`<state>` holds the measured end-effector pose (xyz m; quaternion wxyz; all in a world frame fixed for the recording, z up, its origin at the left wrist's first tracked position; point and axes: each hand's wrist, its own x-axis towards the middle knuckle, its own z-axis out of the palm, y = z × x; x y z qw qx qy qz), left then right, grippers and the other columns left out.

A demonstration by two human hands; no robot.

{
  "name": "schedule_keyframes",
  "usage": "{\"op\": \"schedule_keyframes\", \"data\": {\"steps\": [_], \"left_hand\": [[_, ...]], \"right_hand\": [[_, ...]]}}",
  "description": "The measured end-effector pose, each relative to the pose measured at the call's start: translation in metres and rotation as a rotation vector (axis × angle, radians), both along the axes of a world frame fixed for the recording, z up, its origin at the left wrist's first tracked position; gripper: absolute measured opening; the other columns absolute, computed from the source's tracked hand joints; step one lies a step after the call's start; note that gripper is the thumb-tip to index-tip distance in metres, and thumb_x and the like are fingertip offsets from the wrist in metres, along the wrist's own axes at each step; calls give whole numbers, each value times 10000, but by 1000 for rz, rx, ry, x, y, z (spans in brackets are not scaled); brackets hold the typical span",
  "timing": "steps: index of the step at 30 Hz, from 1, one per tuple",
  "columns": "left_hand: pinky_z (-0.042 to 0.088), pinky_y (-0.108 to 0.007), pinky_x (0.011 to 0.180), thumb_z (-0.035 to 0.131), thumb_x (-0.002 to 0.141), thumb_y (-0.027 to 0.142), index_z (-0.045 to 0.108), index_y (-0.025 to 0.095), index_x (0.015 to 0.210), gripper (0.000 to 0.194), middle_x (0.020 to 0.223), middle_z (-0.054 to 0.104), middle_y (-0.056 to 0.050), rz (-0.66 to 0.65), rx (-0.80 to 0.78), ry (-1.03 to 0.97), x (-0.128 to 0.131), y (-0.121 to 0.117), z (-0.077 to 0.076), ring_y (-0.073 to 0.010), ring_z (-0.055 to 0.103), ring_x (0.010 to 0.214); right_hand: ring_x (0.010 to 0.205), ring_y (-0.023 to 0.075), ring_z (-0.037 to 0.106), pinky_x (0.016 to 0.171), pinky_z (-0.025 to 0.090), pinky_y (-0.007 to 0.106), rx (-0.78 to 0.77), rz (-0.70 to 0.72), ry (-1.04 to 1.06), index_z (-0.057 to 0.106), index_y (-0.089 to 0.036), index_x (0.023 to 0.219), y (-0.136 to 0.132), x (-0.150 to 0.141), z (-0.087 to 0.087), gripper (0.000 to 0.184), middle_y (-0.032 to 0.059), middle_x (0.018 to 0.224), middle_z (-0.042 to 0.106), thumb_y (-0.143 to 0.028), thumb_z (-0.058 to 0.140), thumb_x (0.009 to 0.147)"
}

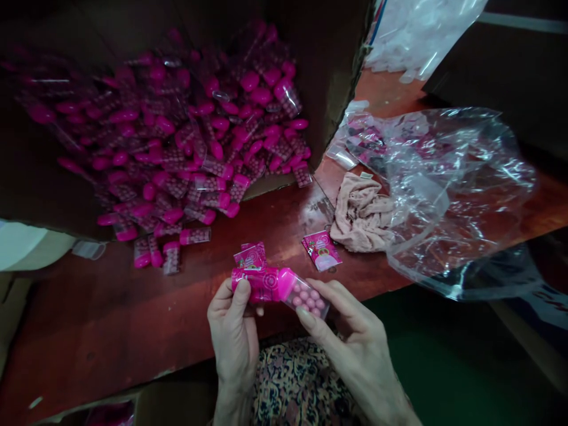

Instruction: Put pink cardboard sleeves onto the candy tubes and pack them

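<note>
My left hand pinches a pink printed plastic sleeve between thumb and fingers, above the front edge of the table. In my right hand is a small clear candy container with pink balls inside and a pink cap. It lies tilted, its cap end at the sleeve's right end; whether the cap is inside the sleeve I cannot tell. Just behind the sleeve is another pink printed wrapper. More folded pink wrappers lie on the table farther right.
A large open cardboard box spills many pink-capped candy containers onto the red table. To the right lie a crumpled beige cloth and a clear plastic bag. A bag of whitish pieces stands behind.
</note>
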<state>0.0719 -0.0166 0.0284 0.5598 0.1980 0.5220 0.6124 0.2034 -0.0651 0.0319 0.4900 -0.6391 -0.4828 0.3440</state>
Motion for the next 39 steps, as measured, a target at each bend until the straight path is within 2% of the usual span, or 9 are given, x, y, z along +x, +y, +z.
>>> {"op": "schedule_keyframes", "data": {"steps": [6, 12, 17, 20, 23, 25, 29, 36, 39], "left_hand": [[399, -125, 403, 763, 614, 239, 672, 154, 636, 126, 555, 614, 37, -12, -34, -16, 0, 1, -3, -48, 505, 456], [404, -121, 411, 772, 600, 246, 667, 155, 628, 142, 556, 616, 42, -10, -62, -27, 3, 3, -4, -40, 501, 441], [421, -123, 447, 751, 632, 234, 660, 156, 649, 121, 571, 628, 39, -7, -59, -32, 6, 5, -6, -41, 517, 453], [464, -133, 541, 740, 648, 205, 663, 167, 746, 131, 687, 672, 22, 18, -48, -51, 9, 6, -7, -55, 580, 555], [491, -166, 686, 749, 637, 187, 666, 175, 892, 268, 843, 696, -6, 35, -31, -85, 12, 7, -6, -78, 621, 700], [489, -178, 721, 758, 626, 193, 674, 172, 893, 281, 864, 699, -17, 2, -41, -125, 14, 7, -6, -91, 626, 734], [487, -196, 730, 763, 614, 186, 691, 169, 835, 233, 801, 704, -19, -90, -125, -197, 20, 5, -3, -99, 624, 708], [490, -215, 688, 785, 583, 216, 692, 160, 806, 248, 739, 697, -21, -83, -180, -259, 27, 5, 0, -102, 612, 660], [486, -219, 671, 768, 606, 226, 684, 161, 809, 229, 739, 691, -15, -85, -183, -263, 29, 4, 0, -99, 605, 638]], "right_hand": [[772, 173, 638, 605, 550, 269, -38, 79, 40, 680, -256, 989, 1, 11, -3, 245, 21, 868, 689, -307, 659, 750], [1028, 260, 592, 855, 499, 411, -147, 63, 28, 698, -251, 999, -1, 17, -11, 327, 53, 1004, 698, -346, 718, 687], [754, 171, 629, 665, 535, 299, -139, 137, 165, 697, -241, 989, 6, 19, -8, 283, 21, 842, 673, -304, 702, 714], [763, 165, 624, 691, 533, 304, -139, 105, 173, 695, -239, 984, 8, 17, -9, 278, 18, 854, 660, -287, 707, 710], [757, 160, 621, 666, 539, 291, -101, 71, 164, 688, -254, 990, 8, 13, -10, 271, 14, 868, 658, -274, 698, 721], [726, 151, 616, 618, 540, 272, -64, 57, 159, 684, -263, 994, 9, 11, -11, 262, 9, 853, 654, -268, 687, 732], [703, 145, 617, 578, 540, 249, -17, 20, 94, 684, -263, 995, 10, 9, -9, 258, 3, 840, 656, -254, 684, 737], [796, 166, 647, 707, 570, 294, 117, -23, -107, 650, -242, 1061, 3, -1, -13, 321, 12, 902, 705, -204, 678, 744], [808, 181, 662, 707, 580, 306, 162, -52, -167, 640, -221, 1079, -2, -7, -13, 327, 30, 929, 710, -187, 662, 754]]}}
